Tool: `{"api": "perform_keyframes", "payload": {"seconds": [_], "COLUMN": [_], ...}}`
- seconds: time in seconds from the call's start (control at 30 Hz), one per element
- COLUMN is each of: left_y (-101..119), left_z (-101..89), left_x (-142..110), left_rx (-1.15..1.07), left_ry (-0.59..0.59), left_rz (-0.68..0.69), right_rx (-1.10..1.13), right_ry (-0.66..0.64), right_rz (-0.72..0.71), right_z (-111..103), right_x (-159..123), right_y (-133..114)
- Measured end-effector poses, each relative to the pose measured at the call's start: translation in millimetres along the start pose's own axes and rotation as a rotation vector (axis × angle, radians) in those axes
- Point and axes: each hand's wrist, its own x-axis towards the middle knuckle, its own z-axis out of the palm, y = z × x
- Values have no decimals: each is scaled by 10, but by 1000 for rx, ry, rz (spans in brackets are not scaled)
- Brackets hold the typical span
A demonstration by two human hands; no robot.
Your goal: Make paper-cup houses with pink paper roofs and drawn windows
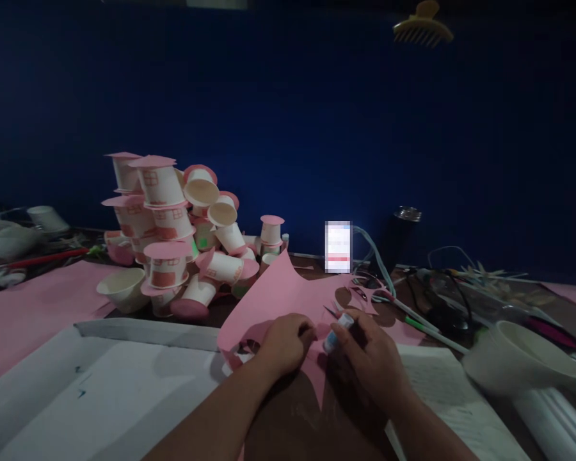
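My right hand is closed around a small white and blue glue stick, tilted over the desk. A thin dark pointed tip shows just beyond it; what it belongs to is hidden. My left hand rests over a large curled sheet of pink paper, its fingers curled and pressed together. Whatever they pinch is hidden. The pink sheet has cut-out round gaps near its right side, and one pointed corner hangs toward me between my hands.
On the left stand stacked paper cups with pink paper tops and drawn windows. A white box lid lies in front of them. At right are a printed sheet, a white cup, a dark bottle and a lit phone.
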Motion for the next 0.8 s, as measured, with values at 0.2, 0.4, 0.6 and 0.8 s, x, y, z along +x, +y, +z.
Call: {"api": "perform_keyframes", "payload": {"seconds": [0.2, 0.4, 0.6, 0.8], "left_y": [9, -18, -23, -23], "left_z": [-16, -8, 17, 29], "left_x": [10, 6, 14, 30], "left_rx": [-3, 13, 28, 47], "left_ry": [-15, -12, -12, -7], "left_rz": [4, 8, 28, 23], "right_rx": [-22, -119, -149, -98], "right_ry": [-102, -198, -107, -20], "right_rz": [-42, -155, -201, -148], "right_z": [71, 10, -68, -59], "right_x": [-24, -50, -68, -57], "right_y": [2, -102, -92, -48]}}
